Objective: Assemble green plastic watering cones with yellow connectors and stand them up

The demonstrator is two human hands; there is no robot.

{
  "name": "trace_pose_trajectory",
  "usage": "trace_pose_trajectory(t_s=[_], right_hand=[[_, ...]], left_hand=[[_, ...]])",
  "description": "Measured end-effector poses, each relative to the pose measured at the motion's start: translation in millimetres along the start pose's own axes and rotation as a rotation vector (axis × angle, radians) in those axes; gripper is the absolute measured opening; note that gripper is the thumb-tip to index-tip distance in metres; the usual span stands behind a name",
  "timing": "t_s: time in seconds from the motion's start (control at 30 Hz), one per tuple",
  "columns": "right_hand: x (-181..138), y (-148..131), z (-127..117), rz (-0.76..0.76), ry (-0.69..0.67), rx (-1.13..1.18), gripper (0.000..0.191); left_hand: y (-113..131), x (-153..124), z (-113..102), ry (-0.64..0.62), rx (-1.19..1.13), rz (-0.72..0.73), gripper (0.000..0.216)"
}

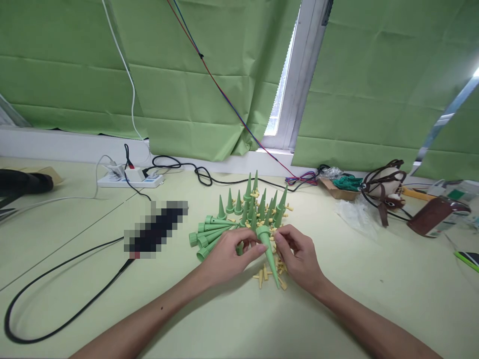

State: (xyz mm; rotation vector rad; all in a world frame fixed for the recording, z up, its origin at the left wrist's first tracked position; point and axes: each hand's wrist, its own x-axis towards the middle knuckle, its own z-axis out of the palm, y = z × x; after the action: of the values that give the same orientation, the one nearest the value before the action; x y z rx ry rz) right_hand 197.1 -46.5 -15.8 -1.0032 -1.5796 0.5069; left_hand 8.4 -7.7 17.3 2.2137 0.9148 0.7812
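My left hand (234, 252) grips a green plastic watering spike (270, 257) near its wide ribbed cap, and the point slants down toward me. Just right of that cap, my right hand (299, 254) is closed in a pinch; bits of yellow show by its fingertips, but I cannot tell whether they are held. Behind the hands, several green spikes stand upright on their caps in a cluster (249, 197). More spikes lie on their sides (209, 232) by my left hand. Small yellow plastic pieces (265, 273) are scattered under and around the held spike.
A power strip (130, 180) with plugs and a black cable (204, 174) run along the back wall. A blurred-out dark object (157, 229) lies left. At right are a plastic bag (357, 214), a cardboard box (339, 189), a plush-trimmed bag (385, 184) and a brown bottle (436, 217).
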Motion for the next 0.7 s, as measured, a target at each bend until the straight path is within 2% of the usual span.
trace_pose_trajectory(t_s=[0.3,0.57,0.7], right_hand=[[1,0,0,0.079,-0.048,0.062,0.026],[0,1,1,0.118,-0.094,0.123,0.029],[1,1,1,0.119,-0.102,0.123,0.03]], left_hand=[[-3,-3,3,0.11,0.094,0.126,0.03],[-9,-5,4,0.14,0.118,0.281,0.005],[-10,-7,5,0.129,0.134,0.304,0.005]])
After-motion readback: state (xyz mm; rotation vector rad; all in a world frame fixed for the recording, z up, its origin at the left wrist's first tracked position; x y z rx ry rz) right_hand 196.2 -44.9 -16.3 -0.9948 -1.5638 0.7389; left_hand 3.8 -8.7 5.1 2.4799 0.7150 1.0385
